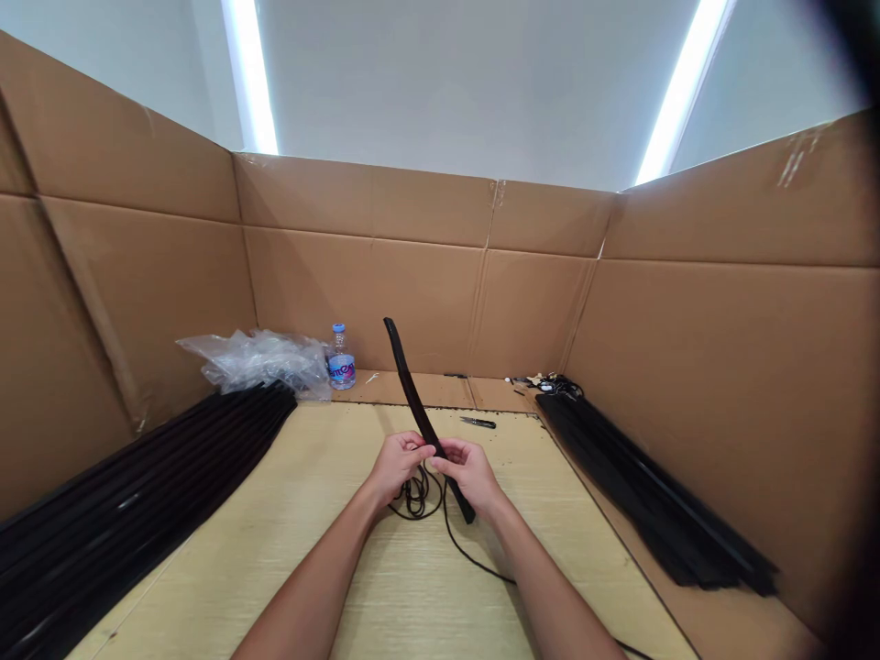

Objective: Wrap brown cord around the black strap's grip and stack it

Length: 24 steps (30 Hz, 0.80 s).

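A long black strip [411,385] rises tilted from between my hands over the wooden table [309,550]. My left hand [397,464] is closed, its fingers pinching at the strip's middle. My right hand [469,472] is wrapped round the strip just below, with the lower end of the strip sticking out past the palm. A thin black cord [454,541] loops under my hands and trails off toward the near right edge.
A big pile of black strips [130,504] lies along the left side, a smaller pile [653,495] along the right. Crumpled clear plastic [258,359], a water bottle [340,359] and small snips [478,423] sit at the back. Cardboard walls [426,275] enclose the table.
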Available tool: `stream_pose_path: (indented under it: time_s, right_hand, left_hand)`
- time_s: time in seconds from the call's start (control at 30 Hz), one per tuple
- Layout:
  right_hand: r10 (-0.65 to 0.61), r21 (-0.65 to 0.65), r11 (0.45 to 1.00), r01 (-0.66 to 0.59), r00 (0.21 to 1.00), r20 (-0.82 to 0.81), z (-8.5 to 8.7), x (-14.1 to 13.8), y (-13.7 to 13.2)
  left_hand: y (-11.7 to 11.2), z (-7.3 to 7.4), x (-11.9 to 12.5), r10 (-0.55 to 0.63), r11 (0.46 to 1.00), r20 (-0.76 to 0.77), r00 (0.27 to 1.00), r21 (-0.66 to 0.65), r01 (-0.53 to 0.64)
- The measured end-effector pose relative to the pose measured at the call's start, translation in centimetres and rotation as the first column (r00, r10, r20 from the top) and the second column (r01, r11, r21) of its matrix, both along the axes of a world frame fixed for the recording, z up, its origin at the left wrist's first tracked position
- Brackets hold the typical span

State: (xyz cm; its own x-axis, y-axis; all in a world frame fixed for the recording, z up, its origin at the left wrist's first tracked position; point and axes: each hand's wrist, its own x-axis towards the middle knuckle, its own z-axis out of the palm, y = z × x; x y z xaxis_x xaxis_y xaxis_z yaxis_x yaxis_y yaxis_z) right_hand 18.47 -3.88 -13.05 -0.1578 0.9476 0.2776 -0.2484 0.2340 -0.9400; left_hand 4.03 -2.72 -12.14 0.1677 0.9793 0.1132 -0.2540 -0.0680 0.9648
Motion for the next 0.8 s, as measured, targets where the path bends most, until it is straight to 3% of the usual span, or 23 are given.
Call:
stream_pose_path:
  time_s: [0.3, 0.57, 0.8]
  right_hand:
    - [-0.045, 0.024, 0.999, 0.044, 0.998, 0.038, 0.3, 0.1, -0.2]
    - [0.035, 0.015, 0.999, -0.035, 0.999, 0.03, 0.5, 0.8, -0.6]
    - [0.103, 0.009, 0.995, -0.103, 0.995, -0.013, 1.2, 0.7, -0.8]
  left_hand:
    - [0.0, -0.1, -0.1, -0.019, 1.0, -0.009, 1.0, 0.002, 0.019]
    - [0.0, -0.2, -0.1, -0.036, 0.999, -0.016, 0.999, 0.003, 0.036]
    - [0.0, -0.2, -0.3, 0.018, 1.0, 0.027, 0.999, 0.022, -0.018]
